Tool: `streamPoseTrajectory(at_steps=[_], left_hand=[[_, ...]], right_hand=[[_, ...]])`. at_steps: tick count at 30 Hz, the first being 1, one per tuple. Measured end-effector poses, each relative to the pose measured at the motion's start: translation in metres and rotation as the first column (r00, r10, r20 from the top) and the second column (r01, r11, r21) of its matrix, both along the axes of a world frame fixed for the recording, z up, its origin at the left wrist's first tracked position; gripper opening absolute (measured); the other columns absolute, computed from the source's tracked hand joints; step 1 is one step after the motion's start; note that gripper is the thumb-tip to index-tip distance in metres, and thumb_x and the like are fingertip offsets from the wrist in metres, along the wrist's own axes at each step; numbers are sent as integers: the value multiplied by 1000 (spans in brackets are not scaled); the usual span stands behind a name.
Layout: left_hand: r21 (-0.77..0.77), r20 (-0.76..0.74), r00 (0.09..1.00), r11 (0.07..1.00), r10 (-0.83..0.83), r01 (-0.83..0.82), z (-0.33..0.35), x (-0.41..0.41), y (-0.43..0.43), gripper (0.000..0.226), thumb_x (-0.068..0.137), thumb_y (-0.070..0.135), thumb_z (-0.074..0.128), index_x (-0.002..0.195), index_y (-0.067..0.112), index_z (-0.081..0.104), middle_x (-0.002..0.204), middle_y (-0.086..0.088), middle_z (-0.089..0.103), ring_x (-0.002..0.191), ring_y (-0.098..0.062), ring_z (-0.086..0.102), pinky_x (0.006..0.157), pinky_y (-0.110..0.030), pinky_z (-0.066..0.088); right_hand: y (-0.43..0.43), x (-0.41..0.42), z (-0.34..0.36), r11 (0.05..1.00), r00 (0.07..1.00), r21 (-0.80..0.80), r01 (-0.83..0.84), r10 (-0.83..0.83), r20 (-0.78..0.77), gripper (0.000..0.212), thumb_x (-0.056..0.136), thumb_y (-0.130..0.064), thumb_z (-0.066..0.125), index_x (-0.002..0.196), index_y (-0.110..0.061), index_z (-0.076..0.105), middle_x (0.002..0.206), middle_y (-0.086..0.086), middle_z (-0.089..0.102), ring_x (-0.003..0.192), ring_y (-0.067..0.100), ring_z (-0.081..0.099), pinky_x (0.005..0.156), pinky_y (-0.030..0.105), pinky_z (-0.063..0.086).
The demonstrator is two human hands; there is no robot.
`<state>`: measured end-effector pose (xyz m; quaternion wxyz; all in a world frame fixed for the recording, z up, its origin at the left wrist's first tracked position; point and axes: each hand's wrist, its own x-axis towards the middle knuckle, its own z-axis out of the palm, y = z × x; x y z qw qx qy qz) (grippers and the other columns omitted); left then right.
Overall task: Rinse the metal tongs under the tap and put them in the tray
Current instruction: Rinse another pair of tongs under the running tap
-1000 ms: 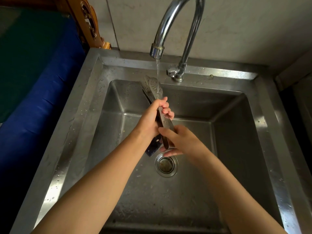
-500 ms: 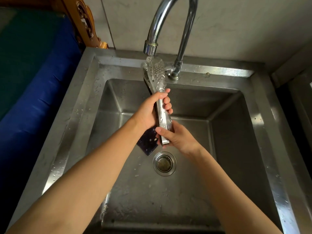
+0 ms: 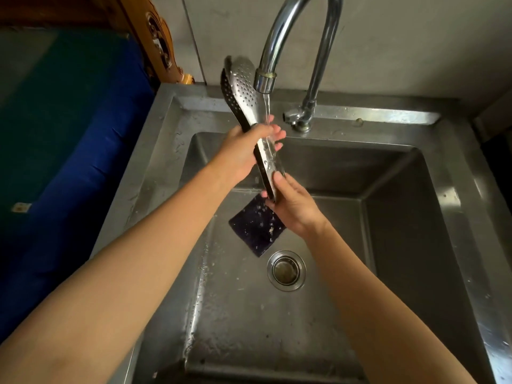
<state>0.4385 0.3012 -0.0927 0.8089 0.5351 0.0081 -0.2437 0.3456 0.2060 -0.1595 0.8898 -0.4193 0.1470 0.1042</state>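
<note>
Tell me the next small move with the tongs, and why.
Probably lower the metal tongs and shift them right, so their perforated heads pass under the stream. The water strikes the handles between the left hand and right hand, while the heads stand left of the tap spout.

Wall (image 3: 401, 37): pale panels, divided by a vertical joint at upper left.
Sink (image 3: 457, 217): stainless steel, single basin; the rim is spotted with droplets.
Drain strainer (image 3: 286, 270): round, set into the basin floor.
Left side: a blue surface (image 3: 69, 176) is bordered by dark green.
Carved wood (image 3: 158, 45): orange-brown, placed against the wall.
Light: reflected along the right rim.
</note>
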Motion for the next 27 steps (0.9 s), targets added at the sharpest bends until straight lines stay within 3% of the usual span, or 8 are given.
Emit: streamPoseTrajectory(at_steps=[3,6,12,16,20,22,25,27], left_hand=[[-3,11,993,993,118,-118,8,5,1,8,88,-3,52,85,3,56,64,-1,71,75,-16,71,82,-34,55],[-1,102,980,985,172,-172,16,5,0,13,89,-2,51,81,7,54,70,-2,69,81,-17,67,88,-33,51],[8,171,945,959,277,-283,34,16,4,17,88,-4,52,76,7,51,74,-7,54,90,-27,55,101,-40,42],[-38,157,937,950,313,-311,40,17,0,13,89,-2,53,82,10,55,80,-8,52,92,-28,49,94,-39,43],[-7,135,931,939,340,-343,34,18,-11,7,87,-1,57,92,2,55,74,-5,58,79,-17,59,73,-22,50],[-5,96,933,937,347,-348,27,13,-17,4,87,1,56,83,2,56,61,2,63,65,-9,63,69,-21,50],[-39,17,933,933,358,-358,14,3,-24,27,86,1,50,61,11,49,42,8,45,40,-6,43,58,-24,41],[-91,-41,935,931,352,-354,9,1,-24,34,85,5,52,53,15,56,40,9,35,35,-6,30,49,-23,36]], right_hand=[[12,22,5,967,978,156,199,-186,-96,39,98,-35,39,119,-4,49,94,9,54,67,12,49,55,20,42],[19,45,15,934,939,152,323,-296,-176,33,98,-38,39,96,-8,52,71,2,60,53,8,51,45,17,43],[23,77,34,922,931,168,348,-318,-181,38,99,-36,36,80,-8,54,56,1,64,47,10,54,44,19,44],[21,90,38,906,911,162,391,-356,-206,38,99,-35,38,77,-8,55,50,0,65,47,12,57,41,19,43],[11,87,37,916,894,9,401,-390,-219,34,97,-33,42,76,-10,56,57,0,65,56,13,57,43,19,45],[2,74,33,920,902,-124,371,-389,-187,33,97,-34,41,77,-12,57,63,0,62,55,11,58,45,21,47],[-10,44,26,923,961,-318,215,-259,-101,35,97,-39,38,85,-13,58,57,-2,64,44,10,59,44,21,48],[-14,26,23,943,993,-325,65,-93,-69,41,97,-44,39,92,-9,60,62,5,67,46,15,61,43,23,48]])
